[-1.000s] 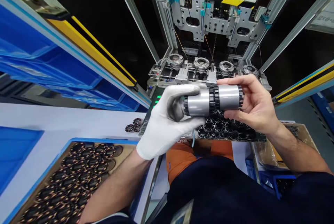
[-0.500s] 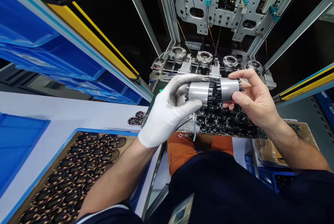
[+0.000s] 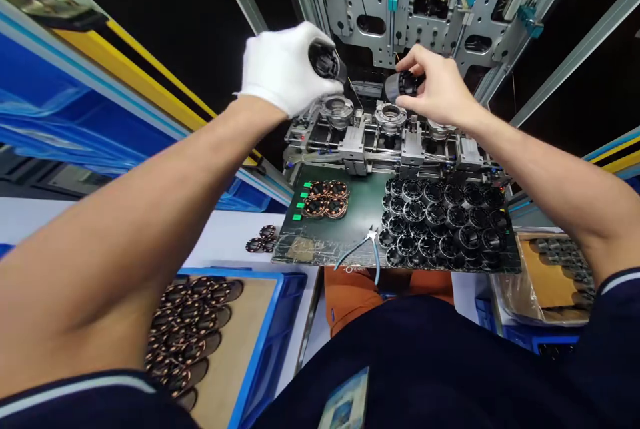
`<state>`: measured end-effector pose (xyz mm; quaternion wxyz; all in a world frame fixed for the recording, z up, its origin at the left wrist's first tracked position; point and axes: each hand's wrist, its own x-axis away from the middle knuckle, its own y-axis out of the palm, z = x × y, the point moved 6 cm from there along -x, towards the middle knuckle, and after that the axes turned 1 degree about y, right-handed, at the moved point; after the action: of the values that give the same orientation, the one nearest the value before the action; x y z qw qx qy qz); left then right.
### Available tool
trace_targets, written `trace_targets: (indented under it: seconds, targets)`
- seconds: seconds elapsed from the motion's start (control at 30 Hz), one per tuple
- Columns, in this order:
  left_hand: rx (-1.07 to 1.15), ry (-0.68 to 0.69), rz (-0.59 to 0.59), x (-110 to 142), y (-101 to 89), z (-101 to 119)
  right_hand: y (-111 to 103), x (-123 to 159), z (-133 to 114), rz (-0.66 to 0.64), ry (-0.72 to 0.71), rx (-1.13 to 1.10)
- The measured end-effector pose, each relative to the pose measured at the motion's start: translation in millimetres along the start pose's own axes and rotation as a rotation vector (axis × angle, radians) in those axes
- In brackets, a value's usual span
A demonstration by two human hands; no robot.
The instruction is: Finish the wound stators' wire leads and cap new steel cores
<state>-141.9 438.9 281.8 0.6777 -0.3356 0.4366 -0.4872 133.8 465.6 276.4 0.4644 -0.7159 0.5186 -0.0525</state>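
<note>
My left hand, in a white glove, is closed around a motor stator core, a metal cylinder with black toothed ends, tilted above the leftmost ring fixture. My bare right hand pinches a second stator core between thumb and fingers, just above the second ring fixture. Neither core sits in a fixture. Below my right forearm, a third ring fixture is partly covered.
On the green bench lie several copper-wound stators, blue-handled cutters and rows of stator cores. A blue tray of wound stators stands left, a box of parts right. Machine plates hang above the fixtures.
Both hands have moved up and forward from over the bench to the fixtures. The two cores, held end to end before, are now apart, one in each hand.
</note>
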Motion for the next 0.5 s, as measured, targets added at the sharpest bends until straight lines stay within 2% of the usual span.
trace_targets:
  seconds: [0.03, 0.1, 0.2, 0.27, 0.37, 0.5]
  targets:
    - [0.009, -0.022, -0.018, -19.0, 14.2, -10.7, 11.6, -15.6, 14.0, -0.023, 0.019, 0.102]
    - [0.113, 0.046, -0.030, -46.6, 42.6, -28.8, 34.2, -35.7, 35.7, -0.078, 0.063, 0.271]
    - [0.188, 0.123, -0.099, -69.6, 80.6, -57.0, 60.0, -46.5, 56.0, -0.149, 0.095, 0.379]
    - [0.201, 0.119, -0.153, -81.8, 97.3, -74.2, 70.9, -50.8, 65.0, -0.199, 0.070, 0.378]
    - [0.195, 0.138, -0.251, -100.0, 109.3, -90.1, 77.7, -62.0, 74.9, -0.262, 0.009, 0.365]
    - [0.148, 0.255, -0.350, -114.4, 109.6, -89.4, 79.0, -81.4, 83.0, -0.345, -0.018, 0.369]
